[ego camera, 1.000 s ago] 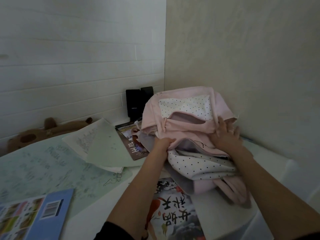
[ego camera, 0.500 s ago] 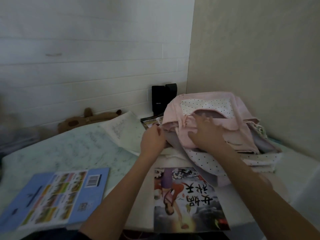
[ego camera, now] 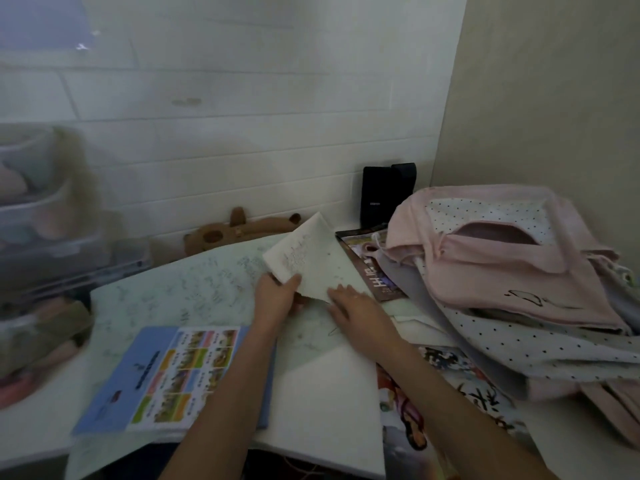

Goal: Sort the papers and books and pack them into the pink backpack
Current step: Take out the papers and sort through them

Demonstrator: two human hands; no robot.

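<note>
Presently the pink backpack [ego camera: 498,268] lies slumped at the right of the white table [ego camera: 325,386], hard against the beige side wall, its dotted lining showing around an open pocket mouth. Neither hand touches it.

Loose papers [ego camera: 311,261] sit left of the backpack, mid-table. Left hand [ego camera: 277,299] grips the near corner of the small sheets, thumb curled over the top face, the sheets tilted up off the surface. Right hand [ego camera: 356,306] lies just beside it, fingers stretched out flat and fingertips resting on the near edge of the pale green sheet in the same bunch. Hands close together, not touching each other as far as can be judged; motion blur makes the contact line uncertain.

Under the papers a large pale green sheet [ego camera: 194,292] with faint scribbles is spread across the left half of the table. Blue book [ego camera: 169,379] lies flat on it, near left, back cover up, partly hidden by the left forearm. Dark-covered book [ego camera: 374,271] lies between the papers and the backpack, its right side tucked under the pack. Illustrated book [ego camera: 450,393] with large brush characters lies near right, under the right forearm and partly under the pack.

Far edge: brown plush toy [ego camera: 239,230] against the white brick wall; black speaker pair [ego camera: 388,192] upright in the corner. Far left: stacked plastic drawers [ego camera: 38,209], blurred.
</note>
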